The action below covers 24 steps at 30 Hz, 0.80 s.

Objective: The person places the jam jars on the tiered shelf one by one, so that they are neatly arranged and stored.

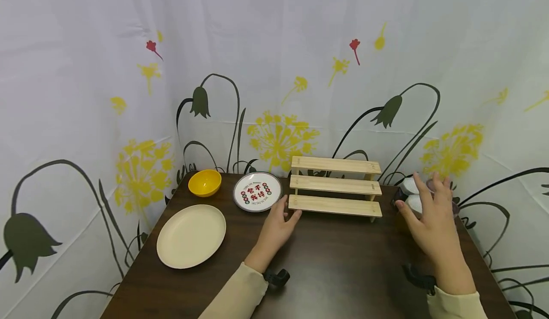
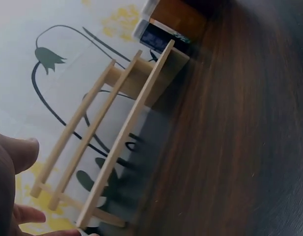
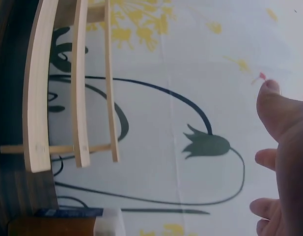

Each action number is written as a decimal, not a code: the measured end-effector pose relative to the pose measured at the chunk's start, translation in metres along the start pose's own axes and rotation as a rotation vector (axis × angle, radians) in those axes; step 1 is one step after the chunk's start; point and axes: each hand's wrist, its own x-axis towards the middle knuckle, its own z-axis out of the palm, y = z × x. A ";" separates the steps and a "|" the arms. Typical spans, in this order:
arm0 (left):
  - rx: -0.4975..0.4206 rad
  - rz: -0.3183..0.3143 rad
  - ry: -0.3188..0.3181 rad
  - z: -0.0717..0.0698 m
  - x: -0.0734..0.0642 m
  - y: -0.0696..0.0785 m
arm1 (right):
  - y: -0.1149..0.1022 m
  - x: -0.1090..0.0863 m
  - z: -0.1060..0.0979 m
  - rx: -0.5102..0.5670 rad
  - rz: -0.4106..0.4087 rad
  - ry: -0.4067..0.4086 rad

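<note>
A three-step wooden rack (image 1: 334, 206) stands on the dark table near the curtain. My left hand (image 1: 274, 231) is at the rack's left end, thumb and fingers spread, close to the lowest shelf; whether a fingertip touches it I cannot tell. Over at the right, my right hand (image 1: 437, 233) hovers with fingers apart and holds nothing. Behind and below it are several bottles with white caps (image 1: 409, 185), partly hidden by the hand. In the right wrist view an orange-brown bottle (image 3: 53, 227) lies beyond the rack's end, apart from the fingers (image 3: 266, 207).
A yellow bowl (image 1: 205, 183) sits at the back left corner. Beside it is a white plate (image 1: 257, 207) with red characters and a dark rim. A larger cream plate (image 1: 190, 236) lies nearer on the left. A flowered curtain (image 1: 257, 47) surrounds the table (image 1: 339, 257).
</note>
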 end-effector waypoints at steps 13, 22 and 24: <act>-0.225 -0.043 -0.039 0.018 0.006 -0.023 | 0.029 -0.026 -0.024 0.135 0.218 0.292; -0.222 -0.016 0.044 0.029 0.020 -0.033 | 0.039 -0.039 -0.017 0.389 0.547 0.414; -0.217 -0.011 0.056 0.030 0.022 -0.036 | 0.046 -0.045 -0.012 0.441 0.582 0.445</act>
